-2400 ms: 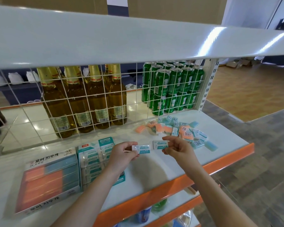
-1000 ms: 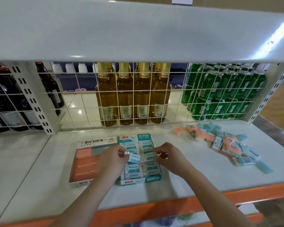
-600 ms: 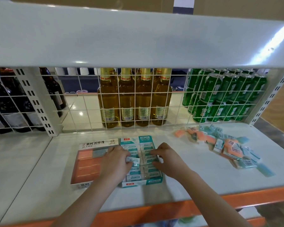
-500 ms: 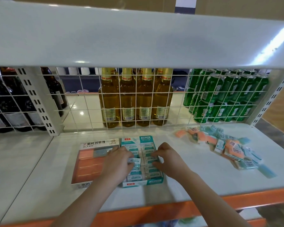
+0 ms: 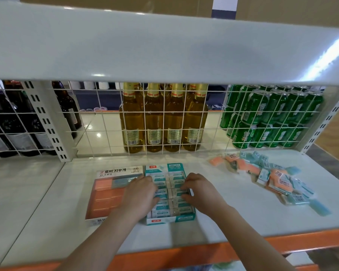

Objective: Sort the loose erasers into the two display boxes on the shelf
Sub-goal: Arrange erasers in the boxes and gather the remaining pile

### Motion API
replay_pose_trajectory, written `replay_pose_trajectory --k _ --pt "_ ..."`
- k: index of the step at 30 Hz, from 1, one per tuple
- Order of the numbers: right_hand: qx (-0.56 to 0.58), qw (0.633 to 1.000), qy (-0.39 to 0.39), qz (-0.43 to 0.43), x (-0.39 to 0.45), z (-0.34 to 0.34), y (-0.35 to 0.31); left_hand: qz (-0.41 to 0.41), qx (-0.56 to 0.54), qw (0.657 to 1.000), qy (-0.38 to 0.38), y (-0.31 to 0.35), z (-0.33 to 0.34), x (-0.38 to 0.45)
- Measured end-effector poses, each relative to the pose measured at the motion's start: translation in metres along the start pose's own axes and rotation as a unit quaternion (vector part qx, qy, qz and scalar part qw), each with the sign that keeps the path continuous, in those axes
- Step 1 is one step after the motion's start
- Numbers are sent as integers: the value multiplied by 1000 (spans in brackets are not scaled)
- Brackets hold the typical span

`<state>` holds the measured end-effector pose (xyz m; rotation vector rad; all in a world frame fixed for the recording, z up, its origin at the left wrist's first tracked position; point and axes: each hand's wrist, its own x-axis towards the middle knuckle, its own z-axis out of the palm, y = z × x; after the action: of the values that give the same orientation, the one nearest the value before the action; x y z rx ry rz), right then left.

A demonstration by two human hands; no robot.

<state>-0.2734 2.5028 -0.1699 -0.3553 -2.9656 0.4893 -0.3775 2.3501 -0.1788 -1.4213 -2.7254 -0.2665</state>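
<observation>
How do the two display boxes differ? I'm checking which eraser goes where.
The teal-trimmed box holds two columns of small white-and-teal wrapped erasers; the white box with Korean lettering holds larger orange blocks, with one blue-grey block at its back. Both the left hand and right hand work over the teal-trimmed box, while the white box has only the left hand overlapping its edge. Both boxes lie open, side by side on the shelf.

Bright even indoor light, glare streak on upper shelf [image 5: 321, 61] at right, wide-angle bending at edges, slightly soft detail
</observation>
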Motion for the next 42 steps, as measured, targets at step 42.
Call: replay_pose_trajectory --k 42 --pt "35 934 212 284 -53 -54 162 43 -218 973 -62 130 23 101"
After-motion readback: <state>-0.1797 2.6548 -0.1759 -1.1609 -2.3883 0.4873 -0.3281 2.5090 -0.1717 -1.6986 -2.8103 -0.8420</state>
